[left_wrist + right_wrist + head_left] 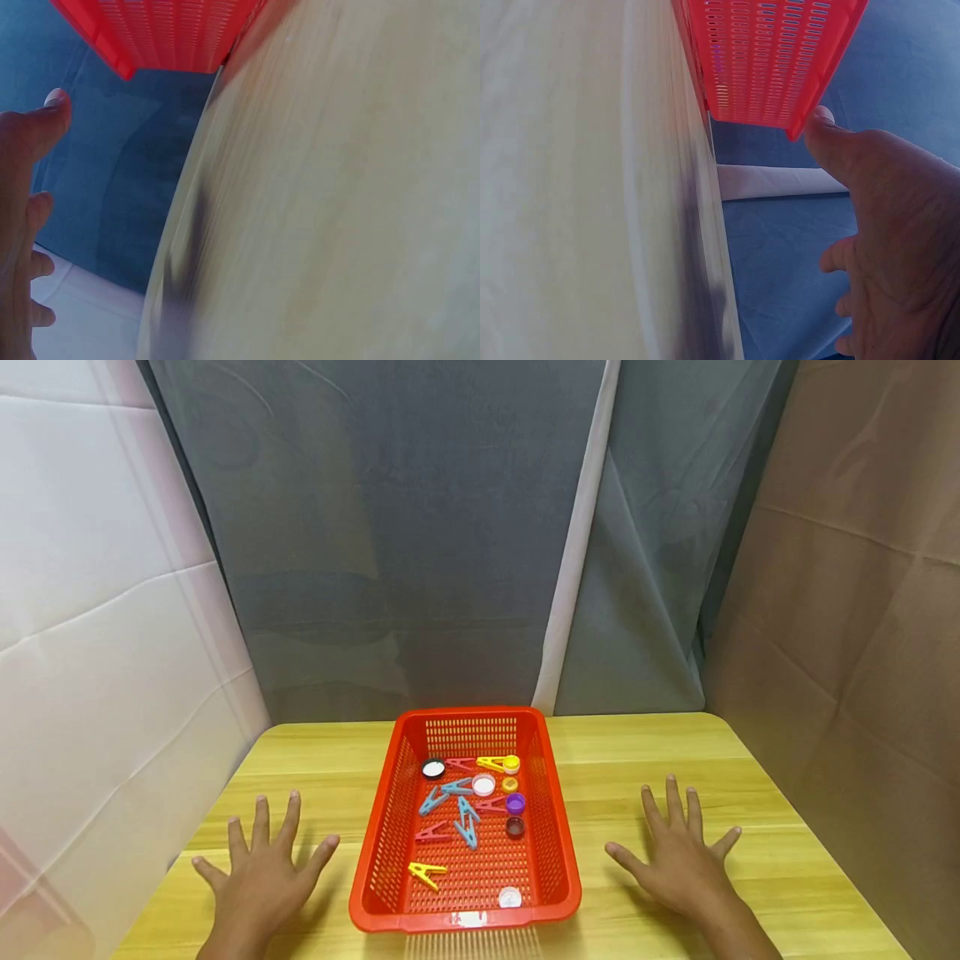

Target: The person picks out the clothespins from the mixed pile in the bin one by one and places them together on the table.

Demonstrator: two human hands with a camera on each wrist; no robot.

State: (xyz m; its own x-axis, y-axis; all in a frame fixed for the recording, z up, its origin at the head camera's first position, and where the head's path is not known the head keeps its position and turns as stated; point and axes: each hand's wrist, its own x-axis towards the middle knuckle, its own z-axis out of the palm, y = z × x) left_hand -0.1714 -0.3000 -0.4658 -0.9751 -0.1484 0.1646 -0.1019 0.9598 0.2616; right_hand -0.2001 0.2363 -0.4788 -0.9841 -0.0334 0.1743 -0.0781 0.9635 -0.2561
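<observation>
A red plastic basket (562, 852) stands in the middle of the wooden table. Inside it lie blue clothespins (433, 800), pink clothespins (432, 832) and yellow clothespins (426, 874). Several bottle caps lie among them, including a purple cap (515, 803), a dark brown cap (514, 827), a black-rimmed cap (433, 768) and a clear white cap (510, 897). To the left of the basket my left hand (262, 877) hovers over the table with fingers spread, holding nothing. My right hand (684, 864) is likewise spread and bare, right of the basket. Both wrist views show the palms above the tabletop.
The light wooden table (630, 752) has rounded far corners. Grey cloth (450, 543) hangs behind it, with a pale strip (577, 543) running down. White cloth (112, 568) borders the left side and brown cloth (847, 610) the right.
</observation>
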